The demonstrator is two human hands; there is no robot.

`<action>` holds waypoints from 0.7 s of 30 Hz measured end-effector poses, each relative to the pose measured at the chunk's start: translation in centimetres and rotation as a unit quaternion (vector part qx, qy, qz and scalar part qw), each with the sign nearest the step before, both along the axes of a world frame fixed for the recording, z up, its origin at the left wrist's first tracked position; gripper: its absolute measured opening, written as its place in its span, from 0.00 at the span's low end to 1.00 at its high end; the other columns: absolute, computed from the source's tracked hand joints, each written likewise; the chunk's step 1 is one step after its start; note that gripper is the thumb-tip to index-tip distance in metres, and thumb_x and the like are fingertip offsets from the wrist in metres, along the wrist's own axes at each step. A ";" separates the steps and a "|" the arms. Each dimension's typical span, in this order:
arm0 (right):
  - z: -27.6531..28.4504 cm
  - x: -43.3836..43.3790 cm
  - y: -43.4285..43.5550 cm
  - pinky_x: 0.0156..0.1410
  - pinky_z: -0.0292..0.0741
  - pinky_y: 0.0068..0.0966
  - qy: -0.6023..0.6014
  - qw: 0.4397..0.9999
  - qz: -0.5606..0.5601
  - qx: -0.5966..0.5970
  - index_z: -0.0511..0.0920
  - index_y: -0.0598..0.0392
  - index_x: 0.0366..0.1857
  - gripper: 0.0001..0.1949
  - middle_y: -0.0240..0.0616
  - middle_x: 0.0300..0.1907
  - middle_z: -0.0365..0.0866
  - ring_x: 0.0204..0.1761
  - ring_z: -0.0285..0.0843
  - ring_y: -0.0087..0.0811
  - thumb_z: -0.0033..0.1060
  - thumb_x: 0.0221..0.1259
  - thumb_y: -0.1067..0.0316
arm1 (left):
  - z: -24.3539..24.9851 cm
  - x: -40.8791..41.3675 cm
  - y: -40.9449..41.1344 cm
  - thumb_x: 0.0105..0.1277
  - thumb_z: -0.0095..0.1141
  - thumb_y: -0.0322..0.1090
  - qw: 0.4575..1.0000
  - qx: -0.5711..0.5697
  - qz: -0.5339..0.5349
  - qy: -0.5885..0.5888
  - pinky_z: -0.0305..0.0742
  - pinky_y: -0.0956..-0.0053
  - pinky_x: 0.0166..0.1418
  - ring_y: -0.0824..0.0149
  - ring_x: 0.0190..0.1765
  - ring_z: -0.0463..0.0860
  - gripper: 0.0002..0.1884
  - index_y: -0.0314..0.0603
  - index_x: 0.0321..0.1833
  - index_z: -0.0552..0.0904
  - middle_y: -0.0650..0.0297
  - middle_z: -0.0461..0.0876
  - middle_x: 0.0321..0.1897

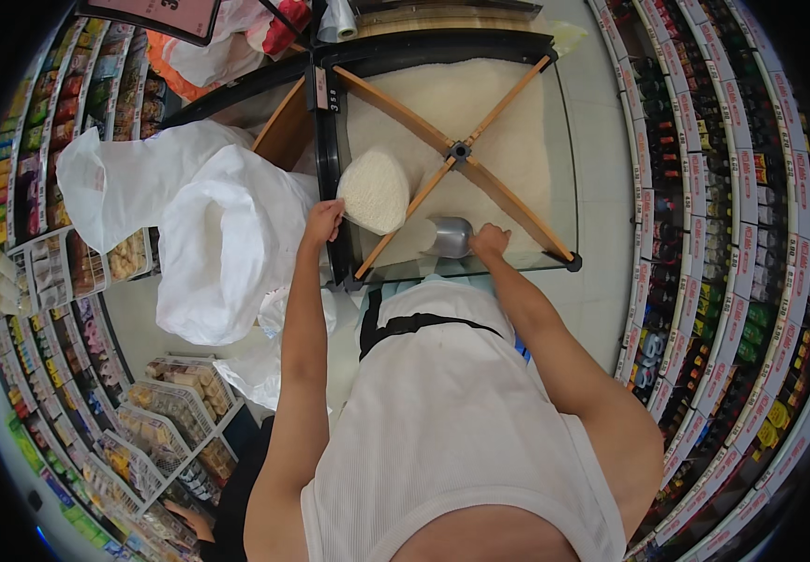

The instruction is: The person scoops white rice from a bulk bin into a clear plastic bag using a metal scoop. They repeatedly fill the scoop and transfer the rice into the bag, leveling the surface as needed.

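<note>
Rice (510, 105) fills a glass-sided bin that has a wooden cross divider (419, 119) with a black hub. My right hand (490, 242) grips the handle of a metal scoop (452, 237), whose mouth points left over the rice near the bin's front edge. On the bin's left side, my left hand (325, 220) pinches the edge of a clear plastic bag (375, 191) filled with rice. That bag lies between the black frame and the divider. Left of my left hand stands an opened white woven sack (236, 260) with pale contents inside.
Bottle shelves (721, 232) run along the right. Snack racks (95, 84) and baskets of packets (173, 407) line the left. Another person's hand (190, 520) touches goods at lower left. A plastic bag roll (338, 24) lies beyond the black bin frame (433, 53).
</note>
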State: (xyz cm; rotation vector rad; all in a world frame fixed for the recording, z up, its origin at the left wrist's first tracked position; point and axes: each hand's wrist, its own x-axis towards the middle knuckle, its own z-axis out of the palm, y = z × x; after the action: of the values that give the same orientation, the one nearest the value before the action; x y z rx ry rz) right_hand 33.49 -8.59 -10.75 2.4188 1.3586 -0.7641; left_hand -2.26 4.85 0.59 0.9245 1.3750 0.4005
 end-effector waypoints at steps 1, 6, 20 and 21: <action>0.8 1.0 -0.6 0.61 0.62 0.36 0.003 1.000 0.008 -0.007 0.85 0.48 0.24 0.09 0.42 0.30 0.86 0.39 0.84 0.39 0.60 0.48 0.58 | 0.2 0.2 0.0 0.71 0.50 0.44 1.000 0.001 0.001 0.001 0.57 0.77 0.12 0.74 0.10 0.62 0.20 0.45 0.21 0.71 0.70 0.64 0.12; 2.1 6.2 -2.5 0.60 0.66 0.40 0.101 0.991 0.031 0.083 0.88 0.48 0.22 0.13 0.42 0.27 0.85 0.37 0.84 0.42 0.64 0.44 0.51 | 0.6 0.4 0.0 0.72 0.49 0.44 1.000 -0.003 0.010 -0.006 0.57 0.77 0.12 0.74 0.10 0.61 0.20 0.44 0.20 0.70 0.70 0.64 0.12; 9.1 11.0 -5.8 0.34 0.78 0.25 0.317 0.896 -0.024 0.310 0.86 0.58 0.27 0.08 0.40 0.24 0.83 0.26 0.82 0.36 0.72 0.47 0.65 | 0.3 0.2 -0.1 0.71 0.50 0.45 1.000 0.013 0.002 0.003 0.58 0.76 0.12 0.73 0.09 0.64 0.21 0.43 0.20 0.71 0.69 0.65 0.12; 10.6 10.8 -5.5 0.34 0.78 0.25 0.299 0.902 -0.002 0.313 0.86 0.58 0.27 0.08 0.40 0.24 0.83 0.26 0.82 0.35 0.72 0.48 0.65 | 0.3 0.5 -0.1 0.71 0.51 0.46 1.000 0.021 0.001 0.016 0.59 0.76 0.12 0.72 0.09 0.64 0.21 0.42 0.20 0.72 0.69 0.65 0.12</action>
State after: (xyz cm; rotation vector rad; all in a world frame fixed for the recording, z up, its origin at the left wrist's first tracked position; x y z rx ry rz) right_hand 44.30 -14.05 -0.16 2.7670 2.0980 -1.3167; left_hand -1.78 4.78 0.89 0.9671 1.4017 0.4194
